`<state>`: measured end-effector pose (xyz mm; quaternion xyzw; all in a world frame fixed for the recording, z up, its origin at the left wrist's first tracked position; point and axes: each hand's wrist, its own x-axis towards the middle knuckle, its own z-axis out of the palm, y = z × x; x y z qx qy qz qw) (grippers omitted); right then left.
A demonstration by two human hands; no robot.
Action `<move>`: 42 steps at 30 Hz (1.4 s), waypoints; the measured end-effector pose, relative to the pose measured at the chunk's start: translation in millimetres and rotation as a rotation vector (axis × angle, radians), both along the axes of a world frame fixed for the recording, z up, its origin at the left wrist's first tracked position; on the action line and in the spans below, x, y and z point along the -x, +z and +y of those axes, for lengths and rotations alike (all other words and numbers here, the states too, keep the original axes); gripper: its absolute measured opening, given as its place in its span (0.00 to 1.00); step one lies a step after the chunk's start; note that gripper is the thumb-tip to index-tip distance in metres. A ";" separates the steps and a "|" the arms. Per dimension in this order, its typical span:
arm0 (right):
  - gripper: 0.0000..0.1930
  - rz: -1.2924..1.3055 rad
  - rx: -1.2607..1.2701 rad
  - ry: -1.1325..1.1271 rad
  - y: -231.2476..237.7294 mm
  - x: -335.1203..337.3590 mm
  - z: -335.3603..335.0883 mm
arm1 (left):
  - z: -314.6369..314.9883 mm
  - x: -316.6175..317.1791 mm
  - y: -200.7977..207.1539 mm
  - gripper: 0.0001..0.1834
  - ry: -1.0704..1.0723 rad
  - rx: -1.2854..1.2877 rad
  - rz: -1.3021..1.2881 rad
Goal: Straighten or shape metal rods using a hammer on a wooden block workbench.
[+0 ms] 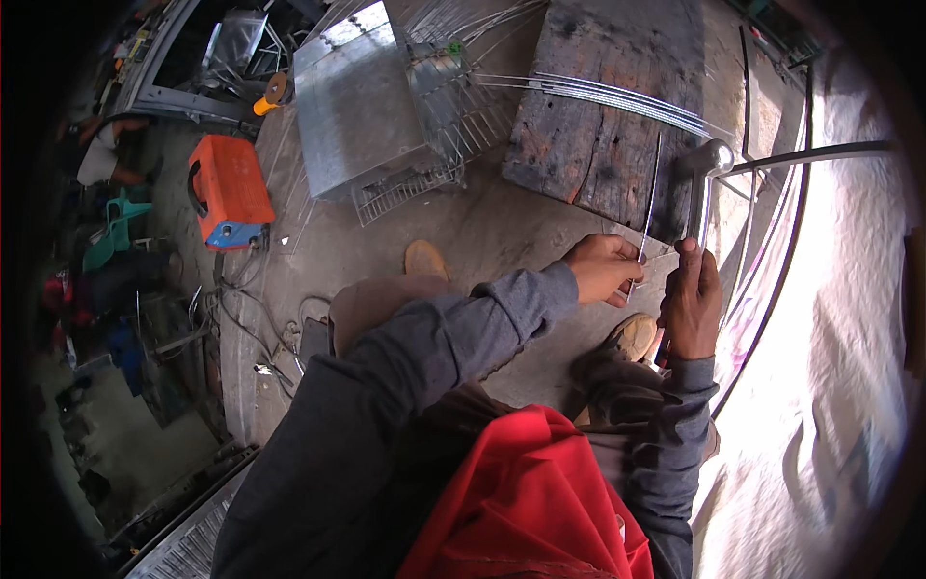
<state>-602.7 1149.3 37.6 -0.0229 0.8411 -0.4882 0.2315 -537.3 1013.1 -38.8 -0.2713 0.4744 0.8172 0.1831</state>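
Observation:
My left hand (606, 268) pinches a thin metal rod (651, 198) between thumb and fingers. The rod slants up from the fingers, and its far end lies over a dark, scorched wooden block (588, 145). My right hand (693, 304) is closed around the handle of a metal hammer (702, 188), held upright with its head at the block's right edge. A small bundle of similar straight rods (617, 99) lies across the block, beyond both hands.
A sheet-metal box (357, 96) stands left of the block, beside wire grilles (410, 188). Farther left are an orange machine (230, 193) and loose cables (246, 299). White sheeting (830, 318) hangs along the right. Another person (106, 154) is at the far left.

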 end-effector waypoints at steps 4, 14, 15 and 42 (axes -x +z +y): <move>0.26 0.049 0.000 0.025 -10.8 4.9 5.9 | -1.5 0.5 6.7 0.20 -0.057 -0.042 -0.005; 0.21 0.142 0.177 0.019 4.0 -14.4 -3.0 | -7.0 2.8 7.6 0.15 0.026 0.024 -0.034; 0.21 0.201 0.169 0.051 -6.7 -13.9 -0.7 | -6.4 1.9 5.1 0.15 0.021 0.024 -0.036; 0.22 0.134 0.084 0.091 -8.0 -13.0 -3.4 | -8.1 2.8 8.5 0.17 -0.001 0.055 -0.013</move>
